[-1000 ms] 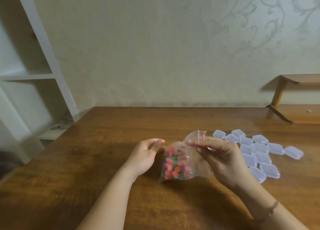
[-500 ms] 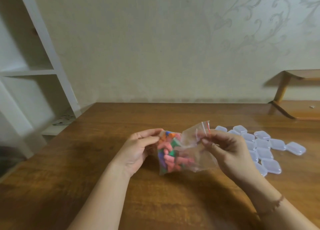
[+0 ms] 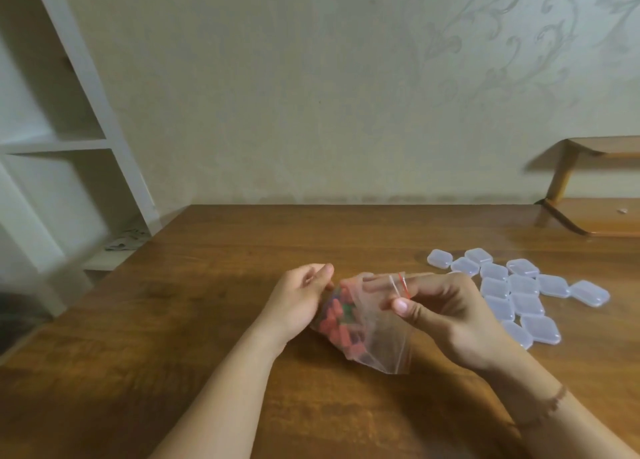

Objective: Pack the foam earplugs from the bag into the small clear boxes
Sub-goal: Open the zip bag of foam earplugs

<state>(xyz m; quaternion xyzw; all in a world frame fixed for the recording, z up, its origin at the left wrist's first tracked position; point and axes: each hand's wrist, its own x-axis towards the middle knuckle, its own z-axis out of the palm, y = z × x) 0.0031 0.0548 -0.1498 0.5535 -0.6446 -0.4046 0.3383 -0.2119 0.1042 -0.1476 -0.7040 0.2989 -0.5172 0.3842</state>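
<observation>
A clear zip bag point(image 3: 370, 334) with a red seal strip lies tilted between my hands over the wooden table point(image 3: 207, 313). Inside it are several foam earplugs point(image 3: 337, 321), mostly pink-red with some green and blue. My left hand point(image 3: 299, 302) holds the bag's left side, fingers curled against the plastic. My right hand point(image 3: 446, 315) pinches the bag's top edge at the red strip between thumb and fingers. Several small clear boxes point(image 3: 519, 296), all closed, lie in a cluster on the table just right of my right hand.
A white shelf unit point(image 3: 62, 153) stands off the table's left edge. A low wooden rack point(image 3: 595, 216) sits at the table's back right corner against the patterned wall.
The bag has swung down and tilted, its bottom corner now pointing toward me. My right hand has shifted its pinch along the seal strip; my left hand stays on the bag's left side.
</observation>
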